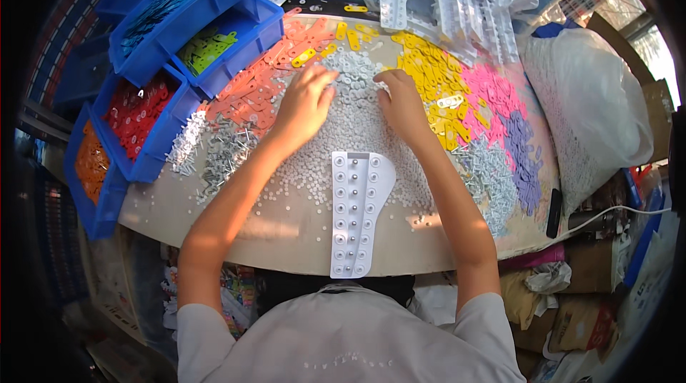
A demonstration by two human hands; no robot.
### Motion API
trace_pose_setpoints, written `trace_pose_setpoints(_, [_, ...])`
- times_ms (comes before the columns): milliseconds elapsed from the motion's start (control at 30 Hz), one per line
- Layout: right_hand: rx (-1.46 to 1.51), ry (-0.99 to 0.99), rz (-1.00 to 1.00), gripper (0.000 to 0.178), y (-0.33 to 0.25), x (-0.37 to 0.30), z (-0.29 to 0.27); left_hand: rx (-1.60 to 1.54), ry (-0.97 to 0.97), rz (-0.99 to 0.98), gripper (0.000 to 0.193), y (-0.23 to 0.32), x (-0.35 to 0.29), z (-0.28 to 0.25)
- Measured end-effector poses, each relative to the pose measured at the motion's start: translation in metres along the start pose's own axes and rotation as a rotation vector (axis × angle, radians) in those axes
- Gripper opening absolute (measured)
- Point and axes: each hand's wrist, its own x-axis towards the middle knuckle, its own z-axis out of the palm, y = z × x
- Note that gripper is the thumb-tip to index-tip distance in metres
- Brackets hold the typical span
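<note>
While stretched well across the worktop [304, 254], busy at the far part of a big heap of small white discs [354, 122], with both hands in on it. On the left flank with the left hand [305, 102], back of it turned up, fingers [311, 74] half bent toward the middle, thumb a little apart. Over on the right flank with the right hand [406, 102], its fingers curled in toward the left ones, almost a mirror of them. Discs between the two. Impossible to tell whether pinching a disc with either: too small, too hidden under the fingertips.

Down to the near side now, between the forearms [239, 183]: a long white tray [384, 172], laid lengthwise, reaching the near edge. Along it, two rows of round white pieces [341, 209], and between those a line of shiny metal studs [355, 208].

Out left, past the forearm: silvery pins [227, 158], a patch of white pins [187, 143], coral strips [246, 93], then blue bins [214, 84] full of coloured pieces [139, 122]. Across to the right: yellow strips [429, 72] near the right hand, then pink strips [493, 90], then purple strips [520, 158], with metal pins [486, 176] closer in. Farther right, a big translucent bag [607, 104], bulging beside the worktop.
</note>
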Motion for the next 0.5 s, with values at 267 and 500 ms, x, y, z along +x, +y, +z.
trace_pose_setpoints(267, [-0.103,0.034,-0.022,0.028,0.02,0.02,0.035,0.007,-0.097,0.087,0.029,-0.056,0.047,0.048])
trace_pose_setpoints(500, [-0.138,-0.067,0.021,0.021,-0.003,-0.007,0.022,-0.037,-0.07,0.01,0.023,-0.023,0.014,0.038])
